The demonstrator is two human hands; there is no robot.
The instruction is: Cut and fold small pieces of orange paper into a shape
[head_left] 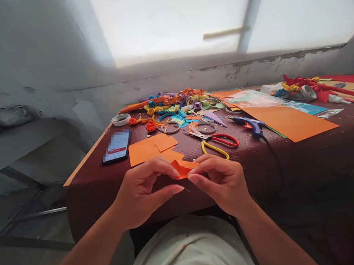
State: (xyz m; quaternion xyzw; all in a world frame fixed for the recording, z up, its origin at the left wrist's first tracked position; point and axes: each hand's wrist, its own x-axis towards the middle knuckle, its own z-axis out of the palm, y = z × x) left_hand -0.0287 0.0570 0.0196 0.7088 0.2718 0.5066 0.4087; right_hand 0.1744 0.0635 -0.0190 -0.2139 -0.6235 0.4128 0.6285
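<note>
A small folded piece of orange paper (183, 168) is pinched between both my hands just above the near edge of the dark red table (300, 158). My left hand (143, 191) grips its left side with thumb and fingers closed. My right hand (222, 179) holds its right side, fingers curled over it. Just beyond the hands lie several cut orange paper squares (151, 147).
A phone (117, 146) lies left of the squares. Red and yellow scissors (217, 142), a blue glue gun (251, 125) with its cord, tape rolls (121, 119), paper scraps and rolled flowers (179, 104) crowd the middle. A large orange sheet (291, 122) lies right. A wall and window stand behind.
</note>
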